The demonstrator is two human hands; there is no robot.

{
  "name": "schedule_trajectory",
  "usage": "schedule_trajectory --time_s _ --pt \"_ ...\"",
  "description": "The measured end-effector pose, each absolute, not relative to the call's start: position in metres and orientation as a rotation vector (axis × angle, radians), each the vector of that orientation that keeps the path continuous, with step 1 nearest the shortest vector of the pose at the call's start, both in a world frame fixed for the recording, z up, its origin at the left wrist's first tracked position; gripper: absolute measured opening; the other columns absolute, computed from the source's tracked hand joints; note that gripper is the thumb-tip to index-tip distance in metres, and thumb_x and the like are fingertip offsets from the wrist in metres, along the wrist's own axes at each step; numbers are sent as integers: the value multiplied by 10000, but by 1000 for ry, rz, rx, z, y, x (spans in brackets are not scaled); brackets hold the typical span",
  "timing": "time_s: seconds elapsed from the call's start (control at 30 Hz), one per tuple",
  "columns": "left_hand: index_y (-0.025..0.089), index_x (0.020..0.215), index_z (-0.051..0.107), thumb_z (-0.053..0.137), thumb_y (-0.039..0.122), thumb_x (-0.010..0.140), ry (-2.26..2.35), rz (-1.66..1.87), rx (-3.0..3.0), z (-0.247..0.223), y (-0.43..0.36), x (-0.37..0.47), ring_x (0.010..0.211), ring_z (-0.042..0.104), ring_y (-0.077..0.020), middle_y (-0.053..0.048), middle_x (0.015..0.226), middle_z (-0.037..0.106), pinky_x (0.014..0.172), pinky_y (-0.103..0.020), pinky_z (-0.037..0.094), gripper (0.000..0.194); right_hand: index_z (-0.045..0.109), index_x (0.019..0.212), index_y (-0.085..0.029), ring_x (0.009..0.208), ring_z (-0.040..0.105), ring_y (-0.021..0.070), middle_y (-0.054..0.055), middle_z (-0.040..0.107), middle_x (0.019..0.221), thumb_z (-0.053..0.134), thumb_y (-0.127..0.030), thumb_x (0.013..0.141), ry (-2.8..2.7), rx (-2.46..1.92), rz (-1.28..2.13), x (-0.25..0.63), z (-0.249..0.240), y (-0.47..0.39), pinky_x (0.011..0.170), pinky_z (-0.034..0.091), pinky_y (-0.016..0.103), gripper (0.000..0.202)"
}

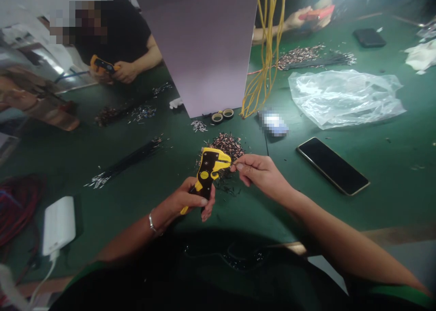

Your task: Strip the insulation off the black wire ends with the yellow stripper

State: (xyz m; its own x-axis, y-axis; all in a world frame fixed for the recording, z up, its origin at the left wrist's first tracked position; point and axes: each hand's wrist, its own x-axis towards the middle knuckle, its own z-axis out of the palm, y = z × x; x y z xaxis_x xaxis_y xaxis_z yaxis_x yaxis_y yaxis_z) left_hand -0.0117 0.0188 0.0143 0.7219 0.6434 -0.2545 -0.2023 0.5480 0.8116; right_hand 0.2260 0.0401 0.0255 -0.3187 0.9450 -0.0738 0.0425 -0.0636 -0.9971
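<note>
My left hand (197,197) is wrapped round the handle of a yellow and black wire stripper (205,165), its jaws turned to the right. At those jaws, my right hand (257,171) pinches something thin and dark that looks like a short wire, mostly hidden by the fingertips. Below and behind the tool lies a heap of short copper and black wire bits (227,142). To the left on the green table rests a bundle of black wires (131,160) with pale tips at the near end.
A phone (333,165), a clear plastic bag (347,97) and hanging yellow wires (269,42) are on the right. Tape rolls (222,116) lie by an upright panel (207,52). A white power bank (59,224) sits left. Two co-workers handle tools across the table.
</note>
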Motion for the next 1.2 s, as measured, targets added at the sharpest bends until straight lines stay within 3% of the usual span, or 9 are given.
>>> schedule_trajectory --time_s 0.37,0.57,0.77,1.2 --pt "129 798 615 680 128 746 666 707 856 -2 20 -14 332 471 -86 38 483 561 352 -200 439 83 682 789 -168 422 394 75 -8 651 567 654 -371 799 -1321 -1118 1577 227 19 42 414 293 244 205" --pt "131 804 617 691 127 734 655 718 841 -2 21 -14 333 469 -84 47 489 556 348 -200 439 102 724 732 -163 434 377 74 -12 625 527 662 -356 792 -1344 -1149 1457 228 22 43 425 285 249 211" --pt "125 809 628 692 132 735 635 706 831 -1 22 -14 339 461 -75 43 503 556 347 -193 438 98 743 695 -168 493 471 113 -30 552 450 654 -328 769 -1362 -1200 1340 229 22 43 550 402 294 198" --pt "117 824 617 676 137 692 721 816 790 6 35 -24 391 461 -83 24 561 549 365 -215 433 146 727 651 -167 432 381 90 -43 463 428 646 -323 719 -1331 -1248 1278 232 28 40 453 318 277 189"
